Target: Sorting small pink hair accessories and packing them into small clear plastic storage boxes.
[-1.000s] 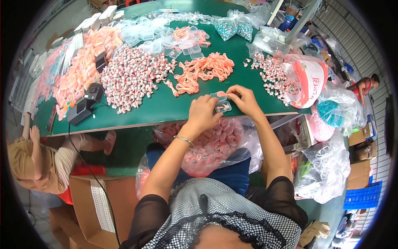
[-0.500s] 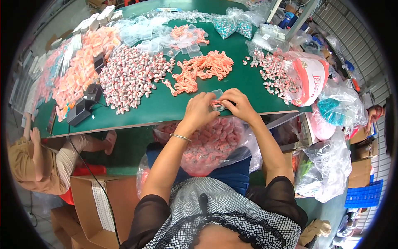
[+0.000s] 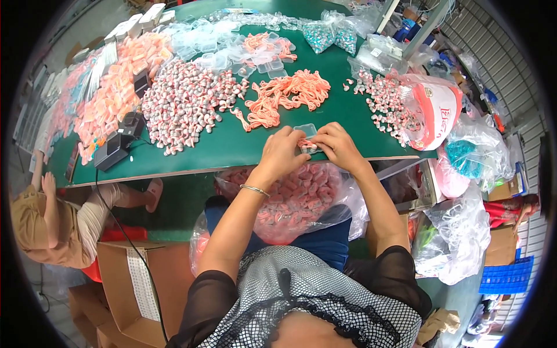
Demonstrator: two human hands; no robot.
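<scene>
Near the table's front edge, a small clear plastic case (image 3: 306, 130) with its lid raised sits between my hands. Salmon-coloured cord and small pale pieces show inside it. My left hand (image 3: 281, 152) closes on the case's left side, thumb at its front. On the right side, my right hand (image 3: 338, 147) has its fingers bent and pressed at the cord and case edge. Just beyond lies a heap of bundled salmon cords (image 3: 290, 95). Left of that spreads a big pile of small pink-and-grey curved pieces (image 3: 183, 104).
More clear cases (image 3: 203, 43) and filled orange cases (image 3: 113, 87) cover the far left. A black box (image 3: 114, 149) with a cable stands at the left edge. At right, a red-and-white bag (image 3: 435, 113) spills pieces. On my lap rests a bag of pink filled cases (image 3: 296, 197).
The case's lid now shows more plainly upright behind my fingers, and the cord sits lower inside. Both hands stay at nearly the same spot. A person in red comes into view at far right.
</scene>
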